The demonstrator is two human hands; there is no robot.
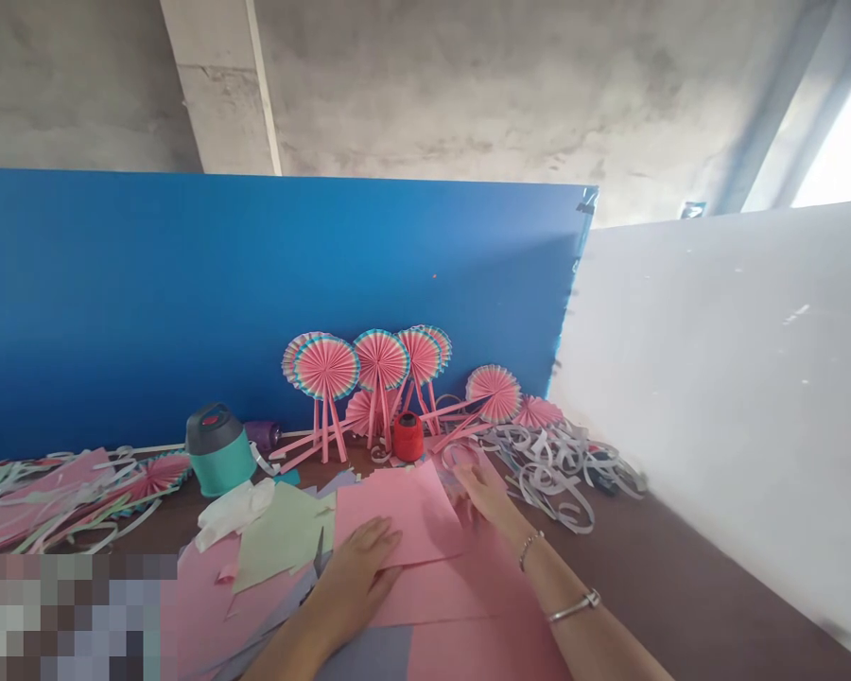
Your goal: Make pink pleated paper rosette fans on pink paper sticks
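A pink paper sheet [397, 511] lies on top of more pink sheets in front of me. My left hand [358, 572] rests flat on its lower left part, fingers stretched out. At the sheet's right edge is my right hand [483, 497], fingers reaching forward and slightly bent; I see no clear grip. Dark scissors [319, 553] are partly hidden beside my left hand. Left of them is a pale green sheet [284, 530]. Pink pleated paper fans [326, 367] on pink paper sticks stand behind the sheets.
A blue panel [184, 303] closes off the back and a white wall [738, 378] the right. A teal container with a dark lid [217, 454], a red round object [408, 438] and curled paper strips [549, 463] lie on the brown table [652, 586]. More paper [43, 501] covers the left.
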